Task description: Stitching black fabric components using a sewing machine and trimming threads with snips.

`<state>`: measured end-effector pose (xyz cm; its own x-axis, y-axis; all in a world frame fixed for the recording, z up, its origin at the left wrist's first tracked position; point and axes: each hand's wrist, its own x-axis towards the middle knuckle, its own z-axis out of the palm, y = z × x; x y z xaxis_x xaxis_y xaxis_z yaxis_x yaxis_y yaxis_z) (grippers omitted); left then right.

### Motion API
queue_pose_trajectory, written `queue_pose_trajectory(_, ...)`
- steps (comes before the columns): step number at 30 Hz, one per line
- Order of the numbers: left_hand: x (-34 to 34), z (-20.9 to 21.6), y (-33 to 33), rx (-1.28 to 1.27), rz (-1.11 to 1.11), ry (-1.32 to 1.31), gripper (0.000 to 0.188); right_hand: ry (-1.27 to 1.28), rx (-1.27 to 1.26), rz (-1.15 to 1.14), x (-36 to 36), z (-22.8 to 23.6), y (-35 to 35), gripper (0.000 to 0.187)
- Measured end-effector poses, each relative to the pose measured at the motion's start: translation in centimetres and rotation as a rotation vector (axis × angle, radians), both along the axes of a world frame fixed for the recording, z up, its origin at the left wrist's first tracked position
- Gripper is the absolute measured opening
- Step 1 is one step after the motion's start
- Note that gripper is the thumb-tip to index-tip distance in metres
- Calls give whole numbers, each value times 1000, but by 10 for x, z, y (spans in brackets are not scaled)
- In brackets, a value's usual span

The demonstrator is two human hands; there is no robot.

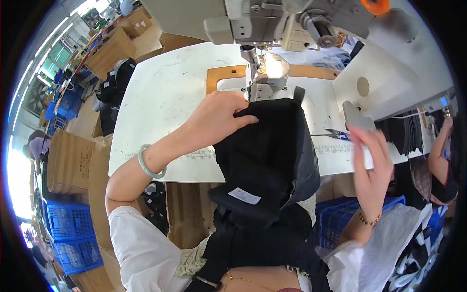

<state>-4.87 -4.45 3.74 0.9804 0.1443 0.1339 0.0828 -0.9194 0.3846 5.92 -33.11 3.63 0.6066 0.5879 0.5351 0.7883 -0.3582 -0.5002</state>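
My left hand [226,114] pinches the upper left edge of a black fabric bag [265,151], right below the presser foot and needle of a sewing machine [265,70]. The bag opens toward me, its lower part hanging over the table's front edge. A white label [244,195] shows on its lower flap. To the right, my right hand [372,155] is raised, slightly blurred, with fingers stretched and apart, holding nothing that I can see. Its fingertips are close to a grey lever [357,117] on the machine and to blue-handled thread snips [335,135] lying on the table.
The white worktable [160,112] has a ruler strip along its front edge. Stacked black pieces [408,134] lie at the right. Blue crates [73,228] and a cardboard box [70,163] stand at the left. Another person's arm [440,146] shows at the far right.
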Motion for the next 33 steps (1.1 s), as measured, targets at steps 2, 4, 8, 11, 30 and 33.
queue_pose_trajectory(2,-2,-2,-7,1,-44,-18,33,-307,-151,208,5,23,43,28)
queue_pose_trajectory(4,-3,-6,-14,15,-129,-167,41,-521,-166,378,13,29,89,32)
queue_pose_trajectory(8,-9,-10,-17,64,-112,-166,39,-210,-746,485,20,17,134,33)
queue_pose_trajectory(11,-11,-11,-16,151,-23,-230,38,-243,-790,490,18,1,139,31)
queue_pose_trajectory(30,-63,77,56,1212,356,-286,10,-445,237,303,-17,-12,129,37)
queue_pose_trajectory(33,-24,54,90,1304,386,-374,13,-339,293,6,25,-26,120,34)
